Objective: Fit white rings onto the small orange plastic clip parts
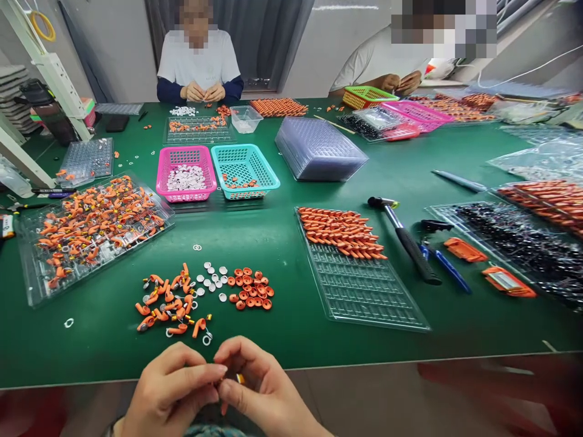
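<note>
Hands: the left hand [170,388] and right hand [262,388] are brought together at the near edge of the green counter [282,243], fingertips pinched shut on a small orange-and-yellow part [237,379].
Part: mostly hidden between the fingers; its long axis and heading cannot be told.
Near supplies: a loose heap of orange curved plastic pieces [170,303], white discs [212,276] and orange round caps [250,288] is spread just beyond the hands.
Trays: a clear grid tray [364,291] is partly filled with orange pieces at right.
Risk: the tiny part may be dropped off the counter edge, judged from the pinch being held beyond the counter edge.
Others: two seated co-workers are occupied opposite.
</note>
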`<action>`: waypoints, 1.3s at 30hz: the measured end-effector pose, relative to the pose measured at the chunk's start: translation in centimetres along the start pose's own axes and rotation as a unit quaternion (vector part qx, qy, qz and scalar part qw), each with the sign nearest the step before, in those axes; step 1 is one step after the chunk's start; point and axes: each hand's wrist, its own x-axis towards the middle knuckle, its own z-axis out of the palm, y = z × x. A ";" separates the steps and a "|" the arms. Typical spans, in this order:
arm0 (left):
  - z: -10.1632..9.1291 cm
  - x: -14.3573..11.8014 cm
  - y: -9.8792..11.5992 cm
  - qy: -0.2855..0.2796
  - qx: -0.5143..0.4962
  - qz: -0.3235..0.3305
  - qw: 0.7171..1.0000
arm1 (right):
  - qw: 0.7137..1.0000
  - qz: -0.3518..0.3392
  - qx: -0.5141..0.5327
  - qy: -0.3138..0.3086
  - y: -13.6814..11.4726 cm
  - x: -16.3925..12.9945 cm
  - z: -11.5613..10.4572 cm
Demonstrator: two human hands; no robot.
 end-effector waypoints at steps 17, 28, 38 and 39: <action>-0.5 0.5 0.5 0.067 -0.019 -0.130 0.989 | 0.998 -0.004 0.059 -0.003 -0.6 0.3 -0.2; -0.1 1.5 0.2 0.087 0.026 -0.101 0.991 | 0.985 -0.074 -0.141 0.072 0.5 0.1 -0.1; -0.1 1.5 0.9 0.016 0.028 -0.048 0.998 | 0.957 -0.152 -0.229 0.093 1.1 0.0 0.1; -0.1 1.6 1.1 0.027 0.028 -0.051 0.998 | 0.961 -0.148 -0.211 0.098 1.1 0.1 0.3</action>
